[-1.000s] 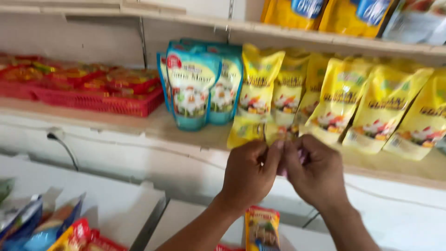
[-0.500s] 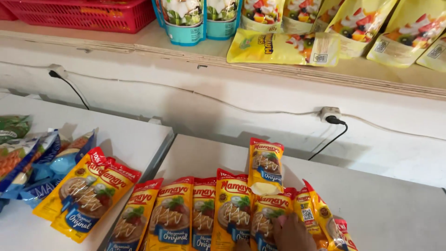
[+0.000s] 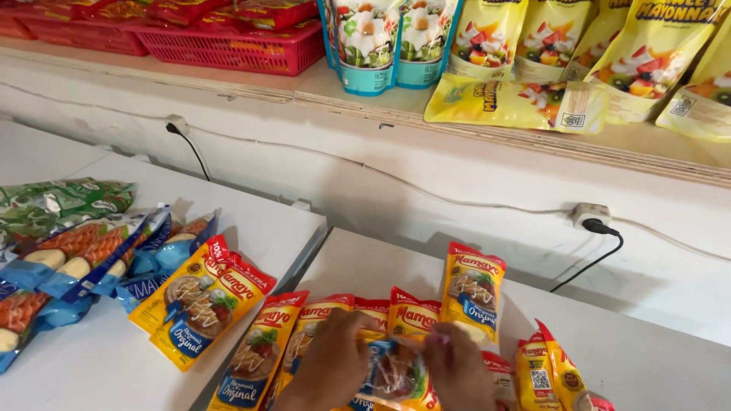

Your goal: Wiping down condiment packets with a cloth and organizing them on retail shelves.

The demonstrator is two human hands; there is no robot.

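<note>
Both hands, out of sight half a second ago, are back at the bottom edge. Left hand [image 3: 333, 364] and right hand [image 3: 455, 369] each pinch 1 side of a small clear-fronted sachet [image 3: 394, 373], fingers closed on it, held just above the row of orange-red pouches [image 3: 263, 352] on the white counter [image 3: 647, 358]. 1 pouch [image 3: 472, 289] stands upright behind. Yellow pouches [image 3: 518, 103] sit on the shelf above.

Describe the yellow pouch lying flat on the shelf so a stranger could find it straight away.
Start at the long wooden shelf running along the white wall above the counters. Toward its right stands a row of yellow pouches with fruit pictures. The flat yellow pouch lies on its side in front of them, the only one not leaning upright.
</note>
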